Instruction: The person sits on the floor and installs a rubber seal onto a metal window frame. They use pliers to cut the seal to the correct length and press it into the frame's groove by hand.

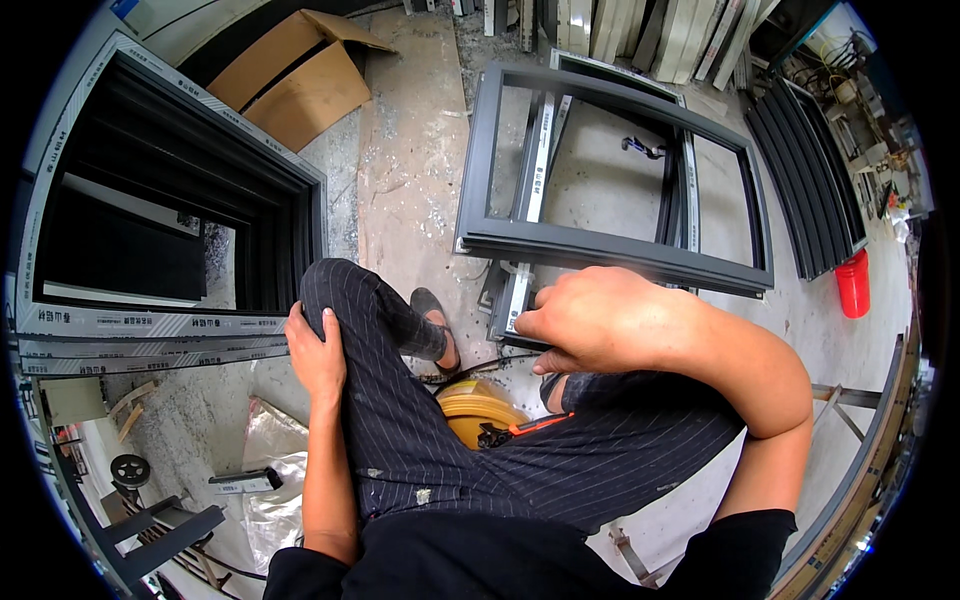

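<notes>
My left hand [318, 350] lies on my left knee, over the pinstriped trousers [345, 300]. Its fingers and thumb are spread and hold nothing. To the right, my right hand [595, 318] is raised above my right leg, its fingers curled in. Whatever it may grip is hidden beneath the hand. Just beyond it, a dark grey rectangular window frame [600, 240] rests at an angle across another frame with white protective film [541, 160]. The film-covered profile runs down close to my right fingertips; whether they touch cannot be made out.
Stacked dark frames [170, 320] stand at my left. Between my feet sits a yellow round object [480, 405] with an orange-and-black tool [535, 425] by it. A cardboard box [305, 90] lies far left. More dark frames [805, 180] and a red bucket [852, 285] are at right.
</notes>
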`<state>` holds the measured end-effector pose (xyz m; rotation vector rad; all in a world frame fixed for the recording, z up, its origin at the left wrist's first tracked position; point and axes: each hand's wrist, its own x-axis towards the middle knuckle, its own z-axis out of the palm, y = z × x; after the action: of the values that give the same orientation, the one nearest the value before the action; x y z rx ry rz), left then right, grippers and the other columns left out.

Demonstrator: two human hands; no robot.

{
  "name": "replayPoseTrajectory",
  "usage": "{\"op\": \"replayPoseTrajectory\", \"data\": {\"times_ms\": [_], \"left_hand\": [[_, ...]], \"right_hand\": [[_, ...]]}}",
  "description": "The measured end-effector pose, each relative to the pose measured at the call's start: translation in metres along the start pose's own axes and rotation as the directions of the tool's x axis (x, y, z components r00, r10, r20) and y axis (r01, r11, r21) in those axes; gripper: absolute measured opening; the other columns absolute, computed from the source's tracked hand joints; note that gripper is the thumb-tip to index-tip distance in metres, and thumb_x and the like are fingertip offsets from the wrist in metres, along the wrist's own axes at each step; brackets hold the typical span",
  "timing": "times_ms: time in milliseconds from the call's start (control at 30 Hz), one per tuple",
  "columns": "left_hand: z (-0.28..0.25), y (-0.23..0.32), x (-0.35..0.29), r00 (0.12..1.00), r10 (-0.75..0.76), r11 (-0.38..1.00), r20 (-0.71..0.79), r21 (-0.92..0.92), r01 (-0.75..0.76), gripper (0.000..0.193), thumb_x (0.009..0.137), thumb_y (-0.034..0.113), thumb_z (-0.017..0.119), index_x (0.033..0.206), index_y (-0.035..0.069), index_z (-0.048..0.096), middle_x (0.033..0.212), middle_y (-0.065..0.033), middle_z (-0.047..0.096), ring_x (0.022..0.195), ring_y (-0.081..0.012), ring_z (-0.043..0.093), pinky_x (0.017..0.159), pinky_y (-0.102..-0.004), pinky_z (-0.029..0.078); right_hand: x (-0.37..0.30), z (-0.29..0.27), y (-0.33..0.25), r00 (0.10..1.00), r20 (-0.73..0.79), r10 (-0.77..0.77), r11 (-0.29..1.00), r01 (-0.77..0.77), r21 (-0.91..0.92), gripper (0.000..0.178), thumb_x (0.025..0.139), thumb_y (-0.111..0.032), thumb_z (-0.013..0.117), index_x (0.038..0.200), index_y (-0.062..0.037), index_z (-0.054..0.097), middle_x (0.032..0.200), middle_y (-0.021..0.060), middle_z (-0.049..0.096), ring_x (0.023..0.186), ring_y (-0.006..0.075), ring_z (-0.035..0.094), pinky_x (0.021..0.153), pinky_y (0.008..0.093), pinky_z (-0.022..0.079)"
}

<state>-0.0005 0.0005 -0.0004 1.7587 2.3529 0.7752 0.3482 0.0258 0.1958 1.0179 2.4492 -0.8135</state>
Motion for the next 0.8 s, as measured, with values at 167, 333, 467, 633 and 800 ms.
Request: {"op": "replayPoseTrajectory", "data": {"times_ms": [167,333,467,633,800], "left_hand": [[-0.0011,0.0039,0.0,1.0,-0.016,1.0,0.008,-0.007,0.016,0.055,0.092,0.037,0.053,0.129,-0.003,0.046,0.122,-0.0253,0.052,0.114,-0.0409,0.05,0.097,-0.0444,0.04],[-0.0022,0.0051,-0.0004,1.0,-0.024,1.0,0.01,-0.003,0.024,0.055,0.092,0.037,0.053,0.129,-0.003,0.046,0.123,-0.0253,0.052,0.114,-0.0408,0.05,0.097,-0.0442,0.04],[0.0002,0.0018,-0.0007,1.0,-0.012,1.0,0.001,0.001,0.012,0.055,0.092,0.037,0.053,0.129,-0.003,0.046,0.123,-0.0255,0.052,0.115,-0.0407,0.05,0.098,-0.0441,0.04],[-0.0011,0.0041,-0.0005,1.0,-0.017,1.0,0.003,-0.002,0.017,0.056,0.092,0.037,0.053,0.129,-0.004,0.045,0.123,-0.0263,0.052,0.116,-0.041,0.05,0.099,-0.044,0.039],[-0.0014,0.0042,0.0006,1.0,-0.019,1.0,0.008,-0.009,0.019,0.056,0.092,0.036,0.053,0.129,-0.005,0.045,0.123,-0.0272,0.052,0.115,-0.0414,0.05,0.099,-0.0442,0.039]], "right_hand": [[-0.0007,0.0002,0.0004,1.0,-0.012,0.007,1.0,-0.007,-0.008,0.033,0.083,-0.031,0.067,0.098,-0.0021,0.066,0.089,0.0165,0.067,0.093,0.034,0.064,0.081,0.0425,0.052],[-0.0003,0.0017,0.0017,1.0,0.006,-0.008,1.0,0.008,-0.009,0.035,0.085,-0.036,0.065,0.099,-0.0039,0.061,0.088,0.0158,0.064,0.092,0.0357,0.062,0.077,0.0452,0.051],[-0.0008,-0.0003,-0.0001,1.0,-0.004,0.009,1.0,-0.009,-0.001,0.033,0.083,-0.031,0.067,0.098,-0.0026,0.066,0.091,0.0168,0.067,0.094,0.0347,0.064,0.081,0.0429,0.052],[-0.0003,0.0002,0.0,1.0,-0.004,0.006,1.0,-0.006,-0.004,0.033,0.082,-0.032,0.067,0.099,-0.0029,0.066,0.091,0.0164,0.067,0.094,0.0346,0.064,0.081,0.0428,0.052],[0.0003,0.0004,0.0019,1.0,0.016,-0.015,1.0,0.015,-0.004,0.034,0.086,-0.035,0.064,0.098,-0.0038,0.061,0.089,0.0157,0.064,0.092,0.0355,0.062,0.079,0.0452,0.051]]}}
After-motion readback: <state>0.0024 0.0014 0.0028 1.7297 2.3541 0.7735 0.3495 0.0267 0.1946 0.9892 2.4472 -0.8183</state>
